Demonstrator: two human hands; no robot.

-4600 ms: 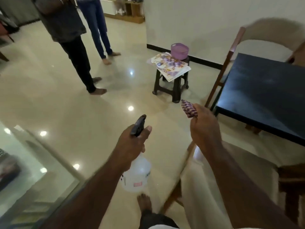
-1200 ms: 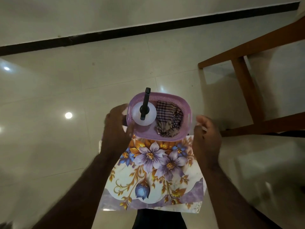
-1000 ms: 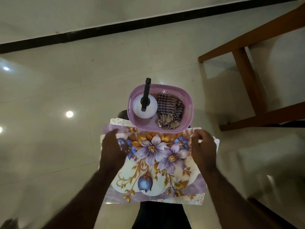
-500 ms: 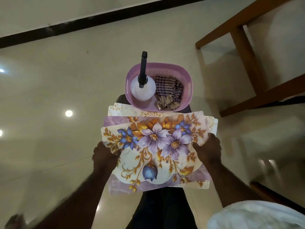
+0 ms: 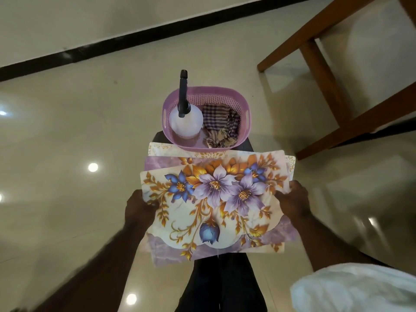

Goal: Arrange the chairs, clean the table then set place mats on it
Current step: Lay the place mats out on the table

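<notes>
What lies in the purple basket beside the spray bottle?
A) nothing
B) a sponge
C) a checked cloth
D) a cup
C: a crumpled checked cloth lies in the basket, right of the spray bottle.

Glossy floor tiles (image 5: 67,143), a wooden chair (image 5: 319,70) and floral place mats (image 5: 213,199) show a home.

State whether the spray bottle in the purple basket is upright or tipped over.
Upright: the spray bottle stands on its base in the basket, nozzle head on top.
</notes>
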